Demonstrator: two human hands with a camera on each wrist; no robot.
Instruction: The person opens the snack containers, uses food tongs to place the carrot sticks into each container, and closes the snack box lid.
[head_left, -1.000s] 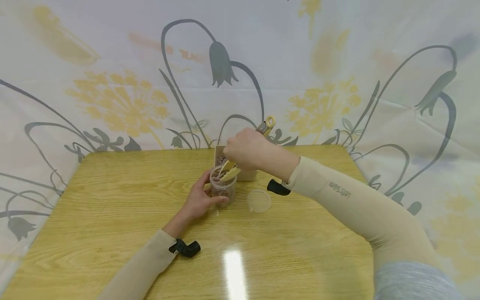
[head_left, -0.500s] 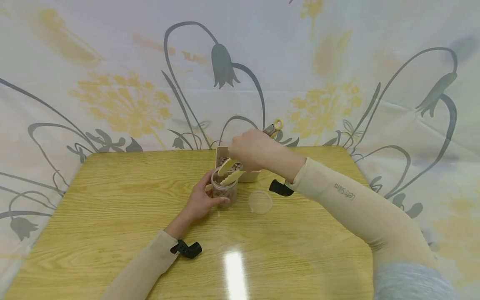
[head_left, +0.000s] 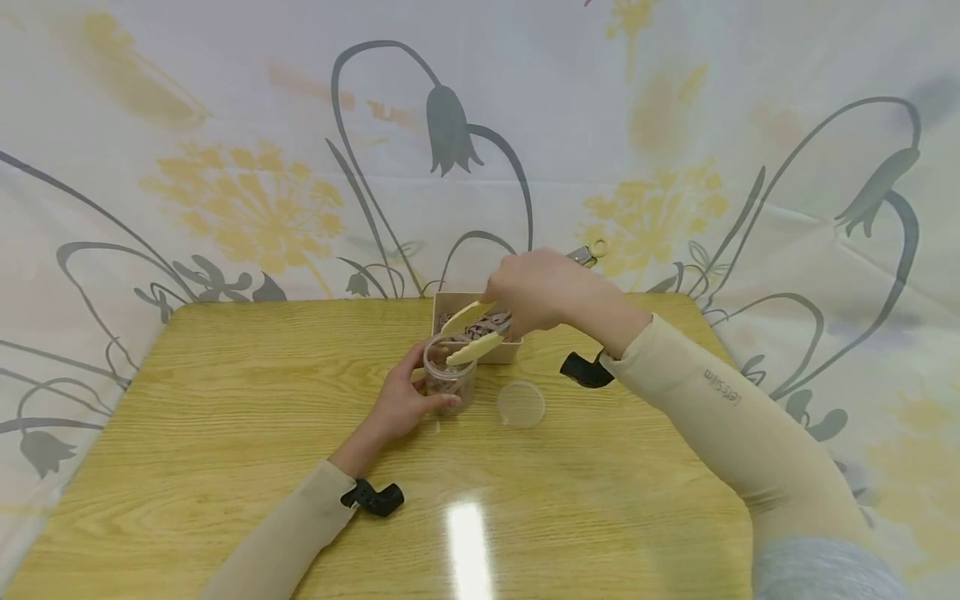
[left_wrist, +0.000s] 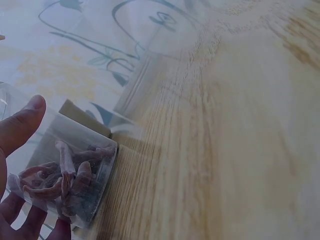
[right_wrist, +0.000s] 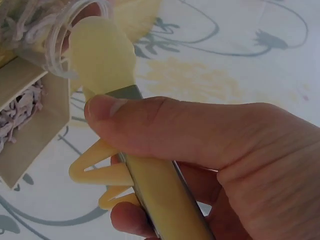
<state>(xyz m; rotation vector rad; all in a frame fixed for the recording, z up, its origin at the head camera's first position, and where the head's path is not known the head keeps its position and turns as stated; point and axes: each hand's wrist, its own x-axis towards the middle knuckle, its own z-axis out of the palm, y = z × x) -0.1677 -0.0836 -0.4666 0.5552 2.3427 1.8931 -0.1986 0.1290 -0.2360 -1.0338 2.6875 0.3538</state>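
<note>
My left hand (head_left: 405, 402) grips a clear plastic jar (head_left: 450, 385) standing on the table, thumb on one side and fingers round the other. Brownish-purple dried strips (left_wrist: 65, 175) lie in the jar's lower part. My right hand (head_left: 536, 287) holds yellow-tipped tongs (right_wrist: 165, 195), thumb pressed along one arm and fingers round the other. Their two tips (head_left: 480, 346) stand spread apart over the jar's mouth. Just behind the jar is a beige box (head_left: 498, 353) with more purplish strips (right_wrist: 22, 112) in it.
A round clear lid (head_left: 521, 404) lies flat on the wooden table (head_left: 247, 417), right of the jar. Behind the table's back edge hangs a flower-patterned cloth (head_left: 262, 125). Black wrist cameras (head_left: 372, 498) sit on both forearms.
The tongs have spread wider, and the right hand has moved right and slightly up, uncovering more of the box. The left hand stays round the jar.
</note>
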